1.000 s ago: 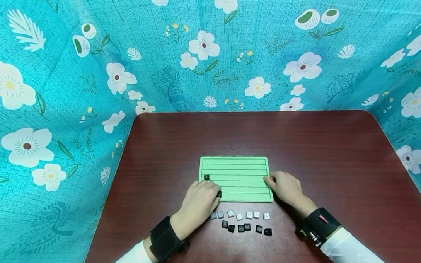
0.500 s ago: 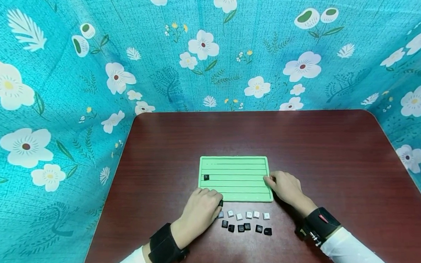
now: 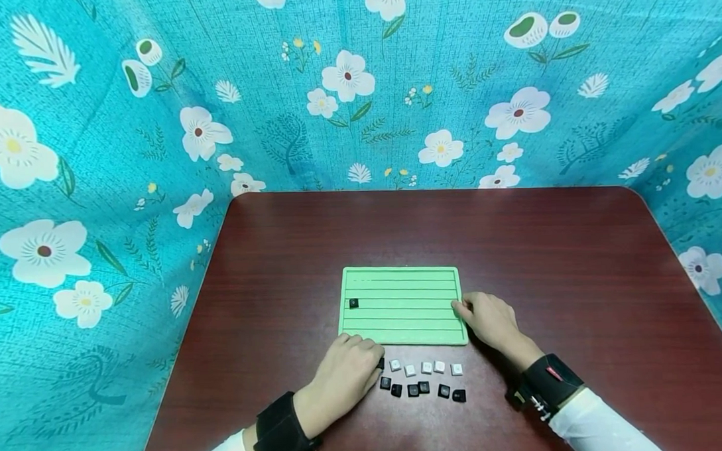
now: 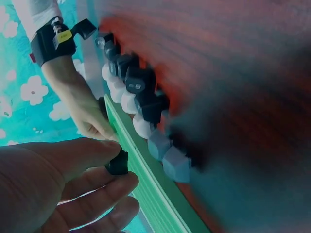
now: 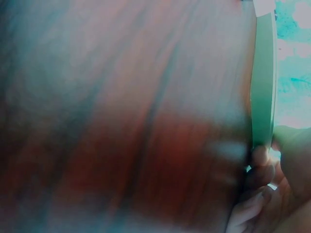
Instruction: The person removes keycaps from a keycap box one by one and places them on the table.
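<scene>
Between thumb and fingertips my left hand pinches a black keycap, held just off the near left corner of a green grooved board. My right hand grips the board's right edge, thumb on top; in the right wrist view its fingers curl at the edge. One black keycap sits on the board near its left side. In front of the board lies a row of white keycaps. Two grey-blue keycaps show in the left wrist view; the left hand hides them in the head view.
Nearer the person, several black keycaps lie in a loose row on the dark red-brown table. A blue floral cloth hangs behind the table and at its sides. Each wrist wears a black strap with a camera.
My left hand has drawn back from over the board toward the near keycap rows, still pinching the black keycap, and now covers the grey-blue ones. The right hand stays on the board.
</scene>
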The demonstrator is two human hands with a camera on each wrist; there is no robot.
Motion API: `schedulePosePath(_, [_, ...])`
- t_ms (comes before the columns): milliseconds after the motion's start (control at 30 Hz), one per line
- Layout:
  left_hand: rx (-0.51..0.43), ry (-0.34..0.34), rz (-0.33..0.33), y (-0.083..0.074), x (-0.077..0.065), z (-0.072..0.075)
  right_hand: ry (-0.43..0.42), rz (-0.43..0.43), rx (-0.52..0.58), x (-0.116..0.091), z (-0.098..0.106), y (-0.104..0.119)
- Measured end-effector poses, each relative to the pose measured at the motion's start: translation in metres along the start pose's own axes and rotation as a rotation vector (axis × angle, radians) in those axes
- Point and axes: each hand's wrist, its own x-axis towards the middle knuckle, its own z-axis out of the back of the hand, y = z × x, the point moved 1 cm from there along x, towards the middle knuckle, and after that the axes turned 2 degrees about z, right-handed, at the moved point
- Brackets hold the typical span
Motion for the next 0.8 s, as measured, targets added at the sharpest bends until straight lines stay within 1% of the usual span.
schedulePosePath(100, [0.014, 0.004, -0.025, -0.0022, -0.0021, -0.0016, 0.002, 0.001, 0.003, 0.0, 0.0002, 0.0003])
schedulePosePath(400, [0.023, 0.03, -0.04, -0.0059, -0.0067, -0.0047, 0.004, 0.005, 0.0, 0.0012, 0.0002, -0.0006])
schedulePosePath(633, [0.041, 0.031, -0.058, -0.0084, -0.0094, -0.0075, 0.003, 0.007, -0.001, 0.0011, -0.0009, -0.0013])
schedulePosePath(800, [0.054, 0.054, -0.07, -0.0099, -0.0108, -0.0096, -0.001, 0.008, 0.0, 0.0009, -0.0009, -0.0015])
